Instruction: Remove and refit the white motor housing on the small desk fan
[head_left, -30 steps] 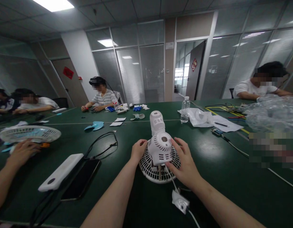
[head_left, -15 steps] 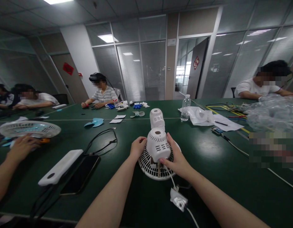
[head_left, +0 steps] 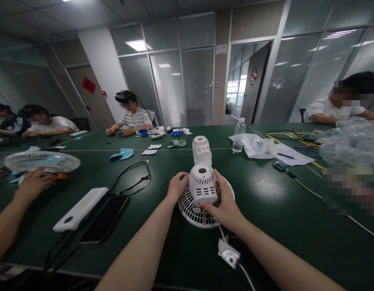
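Note:
A white fan motor cover [head_left: 202, 182] with vent slots and a round hole on top sits over a round white fan grille [head_left: 187, 211]. My right hand [head_left: 227, 205] grips its right side, thumb across the lower front edge. From the left, my left hand [head_left: 177, 186] presses curled fingers against the cover; its fingertips are partly hidden. A second white vented cover [head_left: 201, 148] stands just behind. Below the cover a white cord leads to a small white wrapped piece [head_left: 228, 254] on the table.
Left lie a white power bank [head_left: 80, 209], a black phone [head_left: 106, 219] and black cables. Another person's hand [head_left: 35, 180] is by a second grille [head_left: 43, 161]. A blue fan blade [head_left: 122, 154], a water bottle [head_left: 239, 135] and crumpled white plastic [head_left: 256, 145] lie farther back.
My right thumb has slid slightly left along the cover's lower edge, and the cover sits a little straighter. The whole view has shifted slightly. Both hands stay on the cover.

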The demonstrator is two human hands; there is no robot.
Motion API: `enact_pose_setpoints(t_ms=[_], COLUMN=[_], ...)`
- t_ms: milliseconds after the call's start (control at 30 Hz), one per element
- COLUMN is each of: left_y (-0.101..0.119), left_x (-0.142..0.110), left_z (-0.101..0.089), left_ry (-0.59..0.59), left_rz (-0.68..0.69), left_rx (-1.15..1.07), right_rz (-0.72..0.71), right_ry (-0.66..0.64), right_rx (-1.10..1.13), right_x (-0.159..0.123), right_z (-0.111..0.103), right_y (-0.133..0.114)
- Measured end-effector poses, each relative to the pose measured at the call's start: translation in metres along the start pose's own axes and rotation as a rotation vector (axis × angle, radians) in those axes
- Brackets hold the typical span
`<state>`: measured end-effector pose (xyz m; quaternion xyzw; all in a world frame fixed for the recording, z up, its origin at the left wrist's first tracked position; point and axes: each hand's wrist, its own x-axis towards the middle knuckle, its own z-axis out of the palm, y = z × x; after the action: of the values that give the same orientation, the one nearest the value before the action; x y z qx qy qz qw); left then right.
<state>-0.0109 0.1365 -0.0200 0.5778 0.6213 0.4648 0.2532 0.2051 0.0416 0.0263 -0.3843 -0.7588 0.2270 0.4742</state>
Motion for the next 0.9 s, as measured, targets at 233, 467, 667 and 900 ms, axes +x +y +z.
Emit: enact_pose_setpoints(t_ms=[233, 467, 667, 900], left_y=[-0.004, -0.004, -0.007, -0.006], left_x=[0.002, 0.003, 0.004, 0.003], left_z=[0.002, 0.002, 0.002, 0.000], left_ry=[-0.011, -0.016, -0.010, -0.008], left_rz=[-0.003, -0.024, -0.056, -0.072], left_rx=[-0.019, -0.071, -0.112, -0.133], right_rz=[-0.011, 0.058, 0.080, 0.096], right_ry=[0.074, 0.058, 0.025, -0.009], right_rx=[-0.244, -0.254, -0.266, -0.200], right_x=[-0.006, -0.009, -0.011, -0.008], right_z=[0.006, 0.005, -0.002, -0.010], right_y=[-0.007, -0.014, -0.018, -0.014])
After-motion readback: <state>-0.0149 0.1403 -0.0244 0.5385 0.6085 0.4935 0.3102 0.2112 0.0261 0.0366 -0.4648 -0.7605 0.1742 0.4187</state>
